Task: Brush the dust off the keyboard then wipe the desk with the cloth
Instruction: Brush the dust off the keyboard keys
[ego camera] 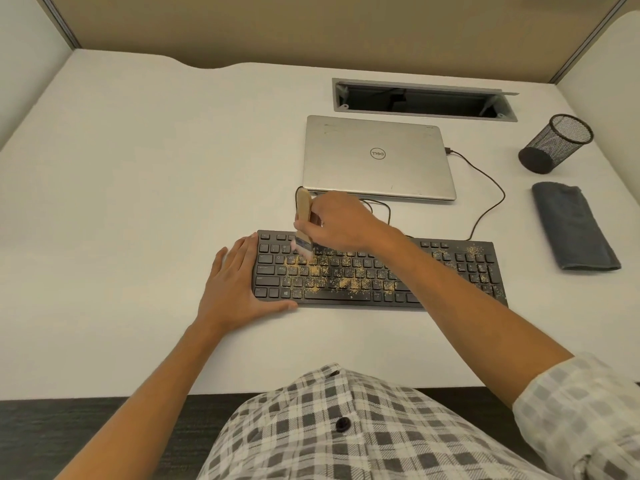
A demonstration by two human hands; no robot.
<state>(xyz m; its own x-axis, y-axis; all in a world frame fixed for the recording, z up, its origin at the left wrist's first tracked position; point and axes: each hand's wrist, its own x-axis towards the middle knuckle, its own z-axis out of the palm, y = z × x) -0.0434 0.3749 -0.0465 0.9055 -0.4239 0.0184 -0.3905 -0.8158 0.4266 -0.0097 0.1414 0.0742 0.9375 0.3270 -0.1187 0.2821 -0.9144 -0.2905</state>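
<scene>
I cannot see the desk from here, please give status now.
Right hand holds brush, bristles on dusty keyboard. Left hand flat, steadying its left end. Cloth untouched. Nothing in the way.

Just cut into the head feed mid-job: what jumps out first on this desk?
The black keyboard at centre, speckled with tan dust across its middle keys. The right hand holds a wooden-handled brush with its bristles on the upper-left keys, while the left hand lies flat against the keyboard's left end. Behind sits a closed silver laptop; the folded grey cloth lies untouched at right.
</scene>
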